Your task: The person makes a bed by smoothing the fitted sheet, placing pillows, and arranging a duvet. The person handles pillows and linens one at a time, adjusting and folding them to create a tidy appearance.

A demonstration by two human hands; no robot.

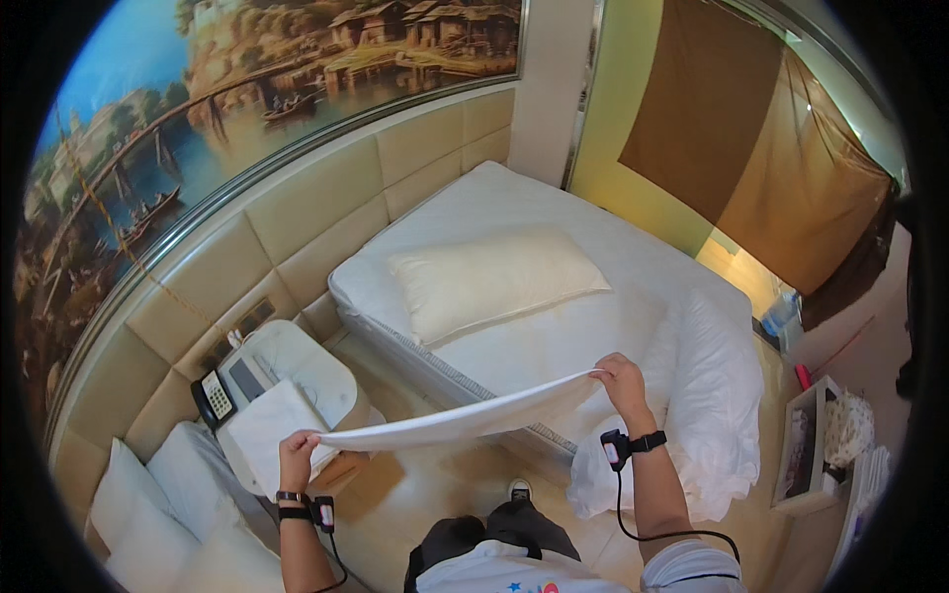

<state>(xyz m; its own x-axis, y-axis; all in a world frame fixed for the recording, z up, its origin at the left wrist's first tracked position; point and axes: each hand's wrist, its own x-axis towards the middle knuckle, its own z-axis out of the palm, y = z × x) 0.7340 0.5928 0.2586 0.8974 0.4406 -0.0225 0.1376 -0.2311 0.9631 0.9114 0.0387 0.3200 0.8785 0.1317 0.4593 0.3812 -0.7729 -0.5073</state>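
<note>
A white cloth (460, 424) is stretched between my two hands above the floor, its upper edge sagging slightly. My left hand (298, 447) pinches one corner, over the near side of the bedside table. At the other corner, my right hand (619, 376) grips the cloth in front of the mattress edge. Beyond them stands a bed with a white mattress (511, 194). A cream pillow (504, 278) lies on it, and a bunched white duvet (712, 385) hangs over its right end. The cloth's lower part is seen edge-on, so its full size is hidden.
On the left, a bedside table (345, 378) holds a telephone (215, 396) and folded white linen (270, 419). Several white pillows (137, 504) lie at lower left. A padded headboard (319, 215) lines the wall. At right stands a shelf unit (804, 452) with a patterned bundle (849, 426).
</note>
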